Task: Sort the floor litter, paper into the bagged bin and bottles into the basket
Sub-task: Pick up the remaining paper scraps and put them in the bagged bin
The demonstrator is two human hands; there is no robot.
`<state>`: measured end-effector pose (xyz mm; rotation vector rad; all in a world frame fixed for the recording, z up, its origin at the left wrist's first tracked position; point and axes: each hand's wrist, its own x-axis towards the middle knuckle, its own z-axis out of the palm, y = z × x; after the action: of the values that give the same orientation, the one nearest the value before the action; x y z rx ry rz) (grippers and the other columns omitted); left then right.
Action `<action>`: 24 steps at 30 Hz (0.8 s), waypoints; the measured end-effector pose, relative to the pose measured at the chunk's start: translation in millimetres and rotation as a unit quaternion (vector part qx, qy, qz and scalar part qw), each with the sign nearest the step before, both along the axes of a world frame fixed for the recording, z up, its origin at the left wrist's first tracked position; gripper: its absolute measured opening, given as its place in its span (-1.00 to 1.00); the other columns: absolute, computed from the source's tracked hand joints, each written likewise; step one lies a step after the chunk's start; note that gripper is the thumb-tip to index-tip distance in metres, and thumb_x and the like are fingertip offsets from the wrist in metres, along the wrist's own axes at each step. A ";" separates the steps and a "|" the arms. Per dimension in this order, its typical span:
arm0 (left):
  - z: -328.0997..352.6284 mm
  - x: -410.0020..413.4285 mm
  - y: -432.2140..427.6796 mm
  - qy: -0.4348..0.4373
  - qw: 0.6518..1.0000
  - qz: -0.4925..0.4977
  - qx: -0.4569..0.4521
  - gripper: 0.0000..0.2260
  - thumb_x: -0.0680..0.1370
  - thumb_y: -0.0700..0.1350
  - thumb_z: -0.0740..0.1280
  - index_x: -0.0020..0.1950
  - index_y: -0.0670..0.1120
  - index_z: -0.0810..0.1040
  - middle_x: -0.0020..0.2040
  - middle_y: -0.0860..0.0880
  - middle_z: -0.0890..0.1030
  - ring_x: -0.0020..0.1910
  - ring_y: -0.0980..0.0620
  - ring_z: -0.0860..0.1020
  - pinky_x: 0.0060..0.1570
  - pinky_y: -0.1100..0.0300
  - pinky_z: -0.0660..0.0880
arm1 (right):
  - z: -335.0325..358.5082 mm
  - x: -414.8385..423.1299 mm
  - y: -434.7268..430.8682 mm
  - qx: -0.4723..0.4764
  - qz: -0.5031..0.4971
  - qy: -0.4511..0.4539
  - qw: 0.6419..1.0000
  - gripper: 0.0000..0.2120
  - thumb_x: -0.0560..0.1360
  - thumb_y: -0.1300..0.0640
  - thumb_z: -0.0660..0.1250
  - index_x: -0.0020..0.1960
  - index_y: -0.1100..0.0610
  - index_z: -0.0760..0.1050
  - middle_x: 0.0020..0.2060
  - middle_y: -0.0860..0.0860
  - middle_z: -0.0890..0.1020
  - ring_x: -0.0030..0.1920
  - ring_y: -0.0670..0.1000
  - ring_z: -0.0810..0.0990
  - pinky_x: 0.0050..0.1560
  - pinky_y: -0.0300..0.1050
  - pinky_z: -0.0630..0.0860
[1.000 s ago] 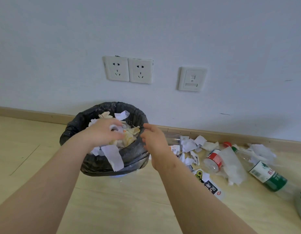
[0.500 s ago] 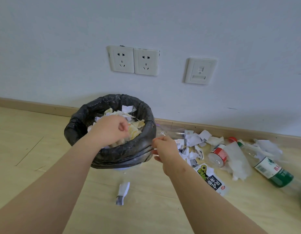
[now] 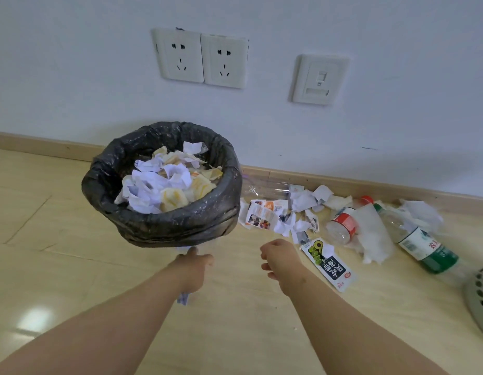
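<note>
Beside the bin [image 3: 164, 228], a black packet [image 3: 329, 263] bears Chinese writing.

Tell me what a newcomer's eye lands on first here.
The black-bagged bin stands left of centre by the wall, heaped with crumpled paper. Right of it, paper scraps, a red-labelled bottle and a green-labelled bottle litter the floor, the green one nearest the basket. In front, the left hand reaches down over a fallen paper strip; the right hand beside it holds nothing.
</note>
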<state>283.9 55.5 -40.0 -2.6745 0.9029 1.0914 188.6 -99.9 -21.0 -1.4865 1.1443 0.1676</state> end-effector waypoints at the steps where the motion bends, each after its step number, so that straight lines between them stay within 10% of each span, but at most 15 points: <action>1: -9.6 -3.7 7.9 0.007 1.000 0.010 0.011 -0.52 0.53 -0.30 0.11 0.40 0.08 0.27 0.44 -0.15 0.14 0.24 -0.17 0.42 0.09 0.16 0.46 | -3.7 -3.3 0.2 0.003 0.011 0.010 1.000 -0.92 0.51 0.25 0.13 -0.07 0.16 0.40 -0.26 0.06 0.48 -0.22 0.08 0.48 -0.33 -0.20 0.34; 5: -35.8 -20.2 25.1 0.009 0.999 0.032 -0.008 -0.54 0.50 -0.27 0.23 0.36 0.06 0.32 0.35 -0.09 0.24 0.16 -0.13 0.47 0.16 0.13 0.44 | -14.4 -11.7 -1.9 0.010 0.023 0.029 0.999 -0.93 0.49 0.28 0.13 -0.13 0.18 0.37 -0.32 0.06 0.45 -0.27 0.09 0.44 -0.38 -0.22 0.30; 12: -39.7 -27.4 15.3 0.028 0.995 0.038 -0.092 -0.72 0.40 -0.21 0.33 -0.39 0.05 0.30 -0.24 0.09 0.37 -0.22 0.02 0.45 -0.31 0.33 0.37 | -21.2 -16.8 -2.8 0.021 0.030 0.032 0.999 -0.94 0.50 0.25 0.16 -0.08 0.17 0.40 -0.26 0.06 0.50 -0.33 0.03 0.44 -0.39 -0.23 0.31; 19: 37.8 -25.9 -67.9 0.062 0.936 0.085 -0.335 -0.78 0.51 -0.12 0.34 -0.29 0.03 0.36 -0.32 0.08 0.52 -0.36 0.08 0.51 -0.33 0.24 0.41 | -16.2 -15.4 -23.9 -0.028 -0.061 -0.025 0.997 -0.85 0.53 0.25 0.13 -0.18 0.14 0.42 -0.24 0.05 0.55 -0.33 0.00 0.49 -0.29 -0.16 0.40; 24: 111.4 -21.5 -89.3 -0.114 0.828 0.120 -0.535 -0.89 0.54 -0.14 0.26 -0.18 -0.04 0.41 -0.32 0.15 0.53 -0.37 0.23 0.45 -0.35 0.38 0.35 | -9.5 -17.2 -32.1 -0.036 -0.103 -0.053 0.993 -0.83 0.54 0.27 0.12 -0.18 0.15 0.43 -0.27 0.03 0.53 -0.34 -0.01 0.48 -0.31 -0.19 0.40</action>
<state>262.3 -33.8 71.4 -3.7570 1.4668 0.2009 171.4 -131.9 -30.5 -1.4123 1.2189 -0.0939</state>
